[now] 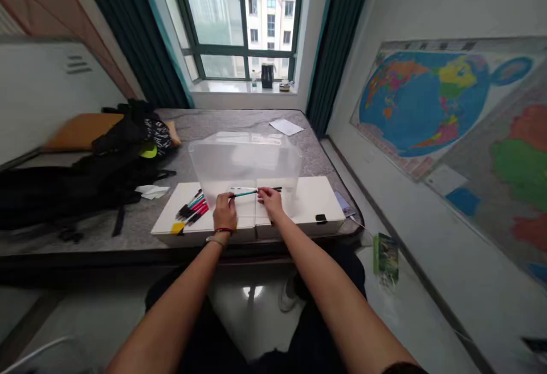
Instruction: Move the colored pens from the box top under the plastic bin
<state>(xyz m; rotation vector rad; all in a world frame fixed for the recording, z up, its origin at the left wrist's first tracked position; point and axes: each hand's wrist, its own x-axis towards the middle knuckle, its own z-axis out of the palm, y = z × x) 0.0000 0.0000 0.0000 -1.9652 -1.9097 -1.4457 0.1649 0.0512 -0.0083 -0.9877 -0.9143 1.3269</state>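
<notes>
My left hand (pixel 224 211) and my right hand (pixel 270 202) both grip one thin teal pen (pixel 245 193), which lies level between them over a white board (pixel 316 200). The left hand pinches its left end, the right hand its right end, where a dark tip or cap (pixel 277 189) sticks out. A bunch of several red, teal and black pens (pixel 193 208) lies on the board just left of my left hand. A clear plastic bin (pixel 245 160) stands right behind the hands.
The board rests on a grey mattress (pixel 205 126). A black bag and dark clothes (pixel 106 157) lie at the left, a white paper (pixel 286 127) at the back. A small black object (pixel 321 218) and a yellow one (pixel 178 227) sit on the board. Wall maps hang at the right.
</notes>
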